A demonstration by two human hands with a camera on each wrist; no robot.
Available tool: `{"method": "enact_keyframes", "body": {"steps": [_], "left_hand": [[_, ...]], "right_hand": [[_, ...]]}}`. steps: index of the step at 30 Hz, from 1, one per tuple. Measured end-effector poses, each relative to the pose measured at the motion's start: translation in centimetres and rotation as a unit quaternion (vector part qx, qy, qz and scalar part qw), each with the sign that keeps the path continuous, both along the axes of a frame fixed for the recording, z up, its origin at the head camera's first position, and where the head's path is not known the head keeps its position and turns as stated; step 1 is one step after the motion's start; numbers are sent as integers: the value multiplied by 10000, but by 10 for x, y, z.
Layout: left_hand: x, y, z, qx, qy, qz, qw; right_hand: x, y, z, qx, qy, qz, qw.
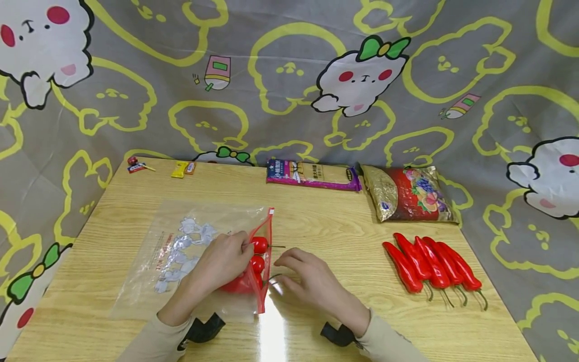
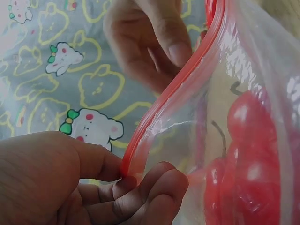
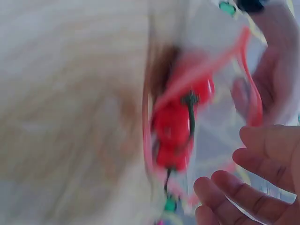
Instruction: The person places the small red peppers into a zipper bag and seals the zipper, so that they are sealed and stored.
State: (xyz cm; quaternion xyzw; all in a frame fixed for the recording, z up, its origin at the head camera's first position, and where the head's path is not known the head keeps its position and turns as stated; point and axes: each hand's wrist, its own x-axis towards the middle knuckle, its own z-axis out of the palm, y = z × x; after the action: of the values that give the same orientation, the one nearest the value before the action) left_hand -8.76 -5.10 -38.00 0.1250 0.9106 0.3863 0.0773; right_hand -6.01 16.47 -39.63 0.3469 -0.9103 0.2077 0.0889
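Note:
A clear zip bag (image 1: 178,251) with a red zip edge (image 2: 180,86) lies on the table, its mouth gaping to the right. Shiny red round fruits (image 1: 259,245) with long thin stems, like cherries, sit inside close to the mouth. My left hand (image 1: 226,259) pinches the red edge between thumb and finger, as the left wrist view shows up close. Just outside the mouth, my right hand (image 1: 309,276) has its fingers relaxed and holds nothing. In the right wrist view its fingers (image 3: 253,199) spread beside the opening, and the stems poke outward.
Several red chili peppers (image 1: 436,264) lie in a row on the right. Behind them rests a gold and red bag (image 1: 416,196), beside a purple noodle packet (image 1: 314,174). A lollipop (image 1: 132,161) and small wrapped sweets (image 1: 180,169) lie at the back left. Patterned cloth (image 1: 280,100) stands behind the table.

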Motion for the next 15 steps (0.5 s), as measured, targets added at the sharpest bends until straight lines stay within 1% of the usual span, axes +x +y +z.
{"method": "enact_keyframes", "body": {"steps": [4, 7, 10, 13, 15], "left_hand": [[0, 1, 0, -29, 86, 37, 10000], [0, 1, -1, -42, 125, 40, 9999], [0, 1, -1, -50, 119, 42, 9999], [0, 1, -1, -74, 68, 69, 9999], [0, 0, -1, -80, 18, 91, 9999]], "right_hand": [[1, 36, 3, 143, 359, -619, 9973], [1, 67, 1, 277, 700, -1068, 9914], [1, 99, -3, 422, 1115, -1473, 9819], [3, 132, -6, 625, 1506, -1870, 9687], [6, 151, -6, 748, 1656, -2164, 9593]]}}
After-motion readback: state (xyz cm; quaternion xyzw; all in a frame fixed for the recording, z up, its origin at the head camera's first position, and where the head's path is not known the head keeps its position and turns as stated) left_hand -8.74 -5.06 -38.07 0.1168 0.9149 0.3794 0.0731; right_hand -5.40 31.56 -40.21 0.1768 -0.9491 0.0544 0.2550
